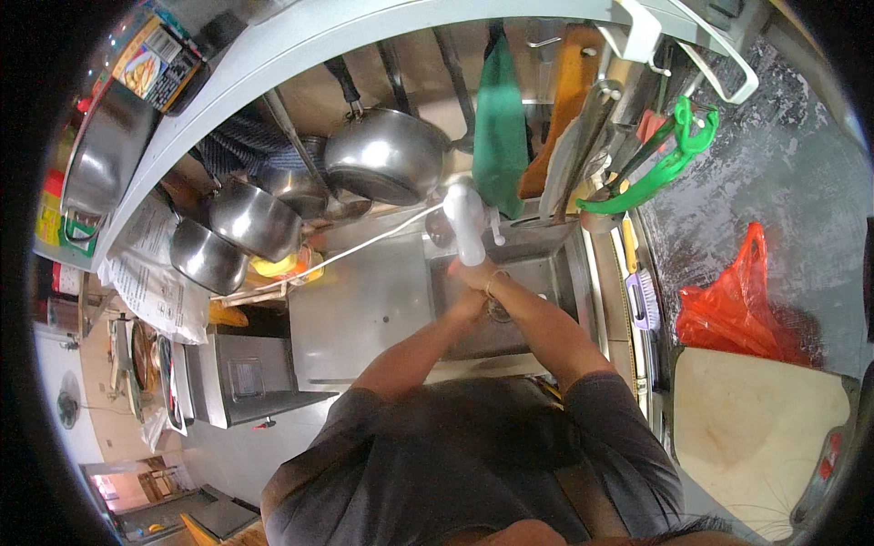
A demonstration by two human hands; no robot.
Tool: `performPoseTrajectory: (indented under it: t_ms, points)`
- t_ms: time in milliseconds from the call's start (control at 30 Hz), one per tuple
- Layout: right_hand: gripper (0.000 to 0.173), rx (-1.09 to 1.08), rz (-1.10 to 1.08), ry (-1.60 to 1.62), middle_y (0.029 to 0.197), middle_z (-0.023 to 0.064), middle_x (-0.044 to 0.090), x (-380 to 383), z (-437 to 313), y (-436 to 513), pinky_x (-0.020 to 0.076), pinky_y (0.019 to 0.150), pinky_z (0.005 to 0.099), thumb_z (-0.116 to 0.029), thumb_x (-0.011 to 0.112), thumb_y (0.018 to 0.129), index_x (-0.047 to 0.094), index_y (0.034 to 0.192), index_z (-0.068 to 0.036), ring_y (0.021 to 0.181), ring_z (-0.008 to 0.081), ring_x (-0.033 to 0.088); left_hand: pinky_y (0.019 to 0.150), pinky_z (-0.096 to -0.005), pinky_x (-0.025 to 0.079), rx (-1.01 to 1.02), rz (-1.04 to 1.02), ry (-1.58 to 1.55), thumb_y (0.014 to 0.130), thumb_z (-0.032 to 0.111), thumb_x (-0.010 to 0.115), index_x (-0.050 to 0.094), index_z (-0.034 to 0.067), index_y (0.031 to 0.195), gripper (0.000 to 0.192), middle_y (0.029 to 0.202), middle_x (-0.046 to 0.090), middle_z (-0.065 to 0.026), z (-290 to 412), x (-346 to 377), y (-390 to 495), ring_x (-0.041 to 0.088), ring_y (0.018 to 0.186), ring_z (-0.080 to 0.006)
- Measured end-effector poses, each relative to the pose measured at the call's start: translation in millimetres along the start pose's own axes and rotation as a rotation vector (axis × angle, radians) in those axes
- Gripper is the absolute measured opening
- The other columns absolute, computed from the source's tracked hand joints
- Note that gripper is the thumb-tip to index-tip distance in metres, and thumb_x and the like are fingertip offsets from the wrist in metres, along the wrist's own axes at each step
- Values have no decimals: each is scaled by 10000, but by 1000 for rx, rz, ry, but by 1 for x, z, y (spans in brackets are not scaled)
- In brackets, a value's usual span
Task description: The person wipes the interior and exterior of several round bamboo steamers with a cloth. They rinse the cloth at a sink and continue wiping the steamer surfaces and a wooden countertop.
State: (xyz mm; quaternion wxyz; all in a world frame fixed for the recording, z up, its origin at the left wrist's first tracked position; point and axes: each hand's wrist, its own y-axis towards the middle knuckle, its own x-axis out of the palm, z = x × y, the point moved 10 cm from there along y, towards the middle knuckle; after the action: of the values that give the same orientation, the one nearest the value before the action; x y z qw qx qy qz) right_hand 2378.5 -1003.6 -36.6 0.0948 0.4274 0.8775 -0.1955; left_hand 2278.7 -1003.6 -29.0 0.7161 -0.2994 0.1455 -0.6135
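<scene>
Both my hands are together over the stainless steel sink basin [560, 273], beneath the white tap [468, 228]. My right hand [474, 274], with a thin yellowish band at its wrist, is directly under the end of the spout, which hides part of it. My left hand [471, 304] is against the underside of the right hand and wrist. Its fingers are mostly covered. Whether either hand holds anything cannot be made out. A small reddish patch shows at the far edge of the right hand, too blurred to name. A steel drainboard [362, 307] adjoins the basin on the left.
Steel saucepans [386, 153], a green cloth [500, 130] and a wooden board [563, 109] hang behind the sink. To the right are a purple scrubbing brush [642, 300], a red plastic bag [734, 307] and a cutting board [758, 423]. A white shelf edge [328, 41] arches overhead.
</scene>
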Motion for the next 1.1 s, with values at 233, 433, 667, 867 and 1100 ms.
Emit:
performPoseTrajectory:
  t_ms: [233, 433, 667, 867, 1100]
  points:
    - [259, -242, 250, -730, 944, 203, 731, 35, 9, 25, 547, 842, 475, -218, 551, 886, 763, 884, -68, 914, 379, 700, 820, -401, 515, 611, 174, 331, 996, 273, 576, 621, 58, 1183, 289, 1113, 659, -108, -5, -38, 43, 634, 998, -261]
    - [296, 84, -11, -576, 996, 257, 708, 50, 15, 10, 547, 887, 498, -243, 556, 886, 764, 944, -40, 976, 444, 684, 958, -450, 483, 500, 88, 804, 985, 291, 588, 582, 68, 1335, 414, 1196, 678, -179, -63, -56, 72, 638, 1133, -341]
    - [722, 264, -102, 555, 1386, 188, 563, 74, -21, -75, 477, 988, 427, -471, 749, 875, 526, 1447, -90, 1224, 300, 573, 793, -363, 545, 282, -58, 392, 867, 310, 799, 584, 33, 1267, 532, 1089, 675, -55, -52, -133, -10, 612, 932, -157]
    - [585, 115, -418, -275, 1005, 155, 676, 227, -79, -139, 474, 817, 360, -509, 641, 947, 675, 1033, 69, 939, 229, 610, 818, -357, 530, 436, 121, 276, 900, 385, 764, 518, 17, 1365, 642, 1177, 657, -106, -49, -276, -228, 605, 971, -167]
    - [599, -1, -826, 0, 642, 97, 548, 494, -156, -234, 417, 604, 418, -501, 646, 954, 619, 697, 40, 646, 169, 507, 716, -357, 497, 195, 619, 40, 945, 447, 665, 672, -8, 976, 456, 877, 666, -86, -223, -492, -497, 598, 834, -191]
